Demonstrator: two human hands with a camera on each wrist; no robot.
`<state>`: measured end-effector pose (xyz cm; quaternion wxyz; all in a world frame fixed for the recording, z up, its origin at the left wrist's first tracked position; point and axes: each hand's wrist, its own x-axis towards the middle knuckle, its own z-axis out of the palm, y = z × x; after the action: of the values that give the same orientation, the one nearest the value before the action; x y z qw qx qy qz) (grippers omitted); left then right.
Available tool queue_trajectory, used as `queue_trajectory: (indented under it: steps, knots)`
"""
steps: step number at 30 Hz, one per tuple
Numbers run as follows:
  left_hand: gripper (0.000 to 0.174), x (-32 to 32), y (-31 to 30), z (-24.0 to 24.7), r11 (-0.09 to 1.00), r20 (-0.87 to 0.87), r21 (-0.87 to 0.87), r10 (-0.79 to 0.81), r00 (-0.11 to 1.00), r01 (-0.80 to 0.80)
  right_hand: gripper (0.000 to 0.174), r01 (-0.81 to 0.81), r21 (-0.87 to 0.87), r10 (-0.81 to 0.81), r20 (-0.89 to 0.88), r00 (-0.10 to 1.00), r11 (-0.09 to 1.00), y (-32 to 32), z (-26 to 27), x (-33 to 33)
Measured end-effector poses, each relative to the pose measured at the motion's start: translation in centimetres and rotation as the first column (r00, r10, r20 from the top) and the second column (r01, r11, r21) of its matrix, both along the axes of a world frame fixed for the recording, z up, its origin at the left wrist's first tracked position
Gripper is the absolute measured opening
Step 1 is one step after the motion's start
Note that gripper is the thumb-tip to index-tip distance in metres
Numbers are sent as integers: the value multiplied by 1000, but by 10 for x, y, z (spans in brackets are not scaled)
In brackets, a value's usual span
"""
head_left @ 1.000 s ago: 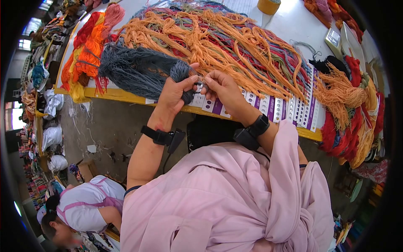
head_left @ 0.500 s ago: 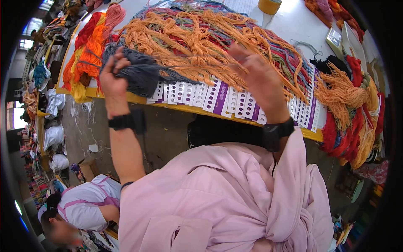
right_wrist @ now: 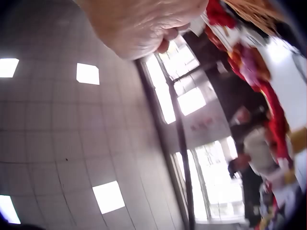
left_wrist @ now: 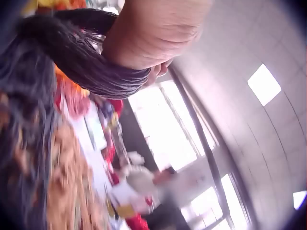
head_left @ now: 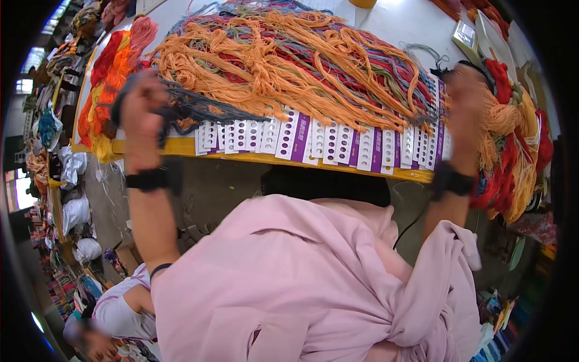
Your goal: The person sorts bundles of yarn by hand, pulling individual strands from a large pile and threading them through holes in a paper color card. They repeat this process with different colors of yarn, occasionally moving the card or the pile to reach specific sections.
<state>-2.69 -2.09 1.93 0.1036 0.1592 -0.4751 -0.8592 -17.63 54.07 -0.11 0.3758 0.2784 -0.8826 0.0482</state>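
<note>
My left hand (head_left: 142, 114), blurred, grips a dark grey skein of yarn (head_left: 199, 104) over the table's left front. In the left wrist view the skein (left_wrist: 91, 72) loops round this hand below its heel, and loose strands hang at the left. Dark strands trail rightward from it over a spread of orange, red, green and blue yarn (head_left: 265, 66). Far to the right, my right hand (head_left: 467, 108) is raised beside a hanging orange and red yarn bundle (head_left: 503, 120). Its fingertips show curled in the right wrist view; I cannot tell whether it pinches a strand.
White and purple cards with punched holes (head_left: 294, 136) line the table's yellow front edge (head_left: 241, 155). Red, orange and yellow skeins (head_left: 108, 84) hang over the left corner. A small scale-like device (head_left: 465, 33) stands at the back right. Another person (head_left: 117, 314) bends at lower left.
From close together at the front edge, my hands have swung far apart, left hand leftward with the grey skein, right hand to the table's right end. The skein is drawn off the cards.
</note>
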Motion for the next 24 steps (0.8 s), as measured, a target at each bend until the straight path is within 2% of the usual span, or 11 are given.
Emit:
queue_trajectory:
  steps: [1, 2, 3, 5, 8, 11, 13, 16, 19, 22, 24]
  knots:
    - [11, -2, 51, -12, 994, 189, -108, 29, 982, -9, 18, -329, -286, 405, 270, 873, 900, -53, -16, 16]
    - [14, 2, 100, -12, 968, 306, -223, -45, 951, 117, 14, -428, -627, 739, 393, 547, 650, -107, -31, 32]
    - [18, 2, 118, -26, 920, 405, -258, -175, 898, 296, 5, -51, -676, 663, 701, 264, 735, -143, -18, 63]
    - [22, 8, 152, -44, 878, 532, -205, -271, 803, 432, 3, -171, -660, 679, 727, 100, 731, -176, -34, 74]
    - [21, 7, 163, -54, 855, 594, -161, -314, 741, 492, 5, -351, -525, 600, 785, 150, 775, -195, -62, 70]
    - [16, 5, 164, -49, 808, 593, -157, -383, 708, 568, 9, -413, -403, 533, 802, 271, 817, -202, -69, 68]
    - [11, 1, 167, -55, 764, 591, -199, -406, 697, 614, 11, -400, -393, 523, 800, 294, 828, -204, -69, 66]
    - [7, -2, 172, -66, 803, 504, -179, -422, 754, 569, 14, -370, -347, 471, 818, 331, 862, -208, -63, 70]
    - [5, -4, 174, -70, 814, 502, -187, -403, 765, 551, 16, -368, -296, 429, 828, 362, 882, -212, -53, 75]
    - [8, -7, 170, -75, 756, 512, -266, -415, 752, 598, 17, -372, -319, 450, 820, 352, 872, -213, -58, 79]
    - [10, -3, 172, -76, 582, 528, -598, -233, 817, 552, 17, -383, -369, 496, 808, 318, 847, -211, -63, 76]
